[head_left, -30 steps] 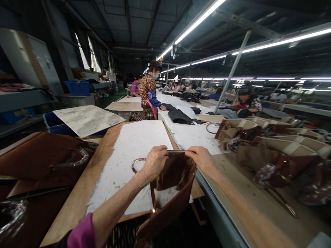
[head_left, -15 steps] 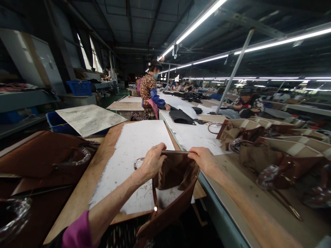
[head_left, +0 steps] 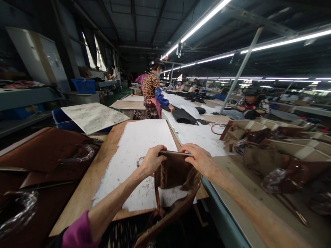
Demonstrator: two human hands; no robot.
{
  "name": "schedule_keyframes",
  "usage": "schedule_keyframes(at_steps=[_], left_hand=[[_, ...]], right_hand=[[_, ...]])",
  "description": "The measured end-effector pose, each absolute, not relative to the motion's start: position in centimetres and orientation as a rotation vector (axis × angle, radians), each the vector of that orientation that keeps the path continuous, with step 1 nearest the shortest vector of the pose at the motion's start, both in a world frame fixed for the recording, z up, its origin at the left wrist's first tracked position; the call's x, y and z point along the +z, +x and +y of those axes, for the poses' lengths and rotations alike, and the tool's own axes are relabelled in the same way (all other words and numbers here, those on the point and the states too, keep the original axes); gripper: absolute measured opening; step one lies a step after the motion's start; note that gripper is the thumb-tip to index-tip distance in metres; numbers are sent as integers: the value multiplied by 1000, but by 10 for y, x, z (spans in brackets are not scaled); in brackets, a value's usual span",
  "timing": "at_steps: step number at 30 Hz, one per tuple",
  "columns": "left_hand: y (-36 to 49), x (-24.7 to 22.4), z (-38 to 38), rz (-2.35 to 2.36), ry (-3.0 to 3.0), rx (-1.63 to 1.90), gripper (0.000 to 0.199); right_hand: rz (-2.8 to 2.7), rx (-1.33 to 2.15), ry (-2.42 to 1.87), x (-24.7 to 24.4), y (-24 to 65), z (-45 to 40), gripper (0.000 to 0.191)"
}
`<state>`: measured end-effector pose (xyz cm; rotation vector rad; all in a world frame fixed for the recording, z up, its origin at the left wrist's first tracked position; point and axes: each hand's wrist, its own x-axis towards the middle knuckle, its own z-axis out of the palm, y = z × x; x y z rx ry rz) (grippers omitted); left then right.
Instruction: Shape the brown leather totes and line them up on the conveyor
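A brown handbag (head_left: 172,170) hangs between my two hands at the table's near edge, its mouth facing me and its brown lining showing. My left hand (head_left: 153,160) pinches the left end of the bag's far rim, thumb on the near side. At the right end of that rim, my right hand (head_left: 198,159) grips with fingers over the back and thumb in front. The near rim sags low toward my lap. Behind my left hand, a plastic-wrapped handle (head_left: 140,161) shows in part. The bag's underside is hidden.
White paper (head_left: 144,137) covers the wooden table. Brown bags (head_left: 43,148) are piled at left, with more open bags (head_left: 269,155) at right. A mottled board (head_left: 94,117) lies on a blue bin. Ahead, a co-worker (head_left: 152,91) reaches toward black pieces (head_left: 184,116).
My right hand has shifted slightly left along the rim, its fingers now curling further over it. The bag's near rim has dropped and twisted. The view has turned a little left.
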<state>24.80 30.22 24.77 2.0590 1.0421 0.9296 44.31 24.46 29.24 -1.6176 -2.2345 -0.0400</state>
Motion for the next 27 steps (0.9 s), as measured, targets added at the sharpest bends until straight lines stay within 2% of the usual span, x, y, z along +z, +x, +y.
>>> schedule_keyframes(at_steps=[9,16,27], left_hand=[[245,250,300,1043,2085,913,20],[233,254,307,912,2017,787,24],[233,262,315,976,2046,768,21]], right_hand=[[-2294,-47,-1583,293,433,248,8],[-2219,80,-1544,287,438,246,18],[-2222,-204,-1748,287,431,245,13]])
